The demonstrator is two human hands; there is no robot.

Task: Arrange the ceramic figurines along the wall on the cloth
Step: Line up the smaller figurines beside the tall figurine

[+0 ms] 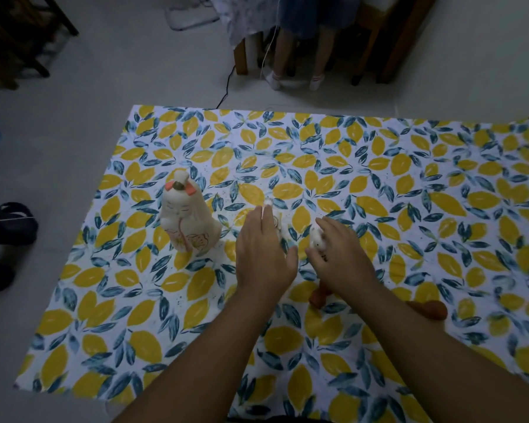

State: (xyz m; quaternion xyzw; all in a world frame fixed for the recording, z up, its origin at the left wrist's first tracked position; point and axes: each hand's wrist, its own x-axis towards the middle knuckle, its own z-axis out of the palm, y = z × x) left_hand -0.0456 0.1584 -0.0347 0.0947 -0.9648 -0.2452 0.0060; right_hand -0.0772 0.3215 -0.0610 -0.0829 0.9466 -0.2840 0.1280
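A tall white ceramic rabbit figurine [188, 219] with pink ears stands upright on the lemon-print cloth [409, 184], left of both hands. My left hand [264, 248] is closed over a small white figurine [277, 222], mostly hidden under my fingers. My right hand [338, 254] grips another small white figurine [316, 239] with dark markings. Two orange-brown figurines lie on the cloth, one [318, 297] under my right wrist and one [429, 309] to its right, both partly hidden by my forearm.
The cloth lies on a pale floor. A person's legs in white socks [297, 71] stand by wooden furniture [394, 50] beyond the cloth's far edge, and a black cable [226, 90] runs there. Dark shoes [6, 222] sit at the left.
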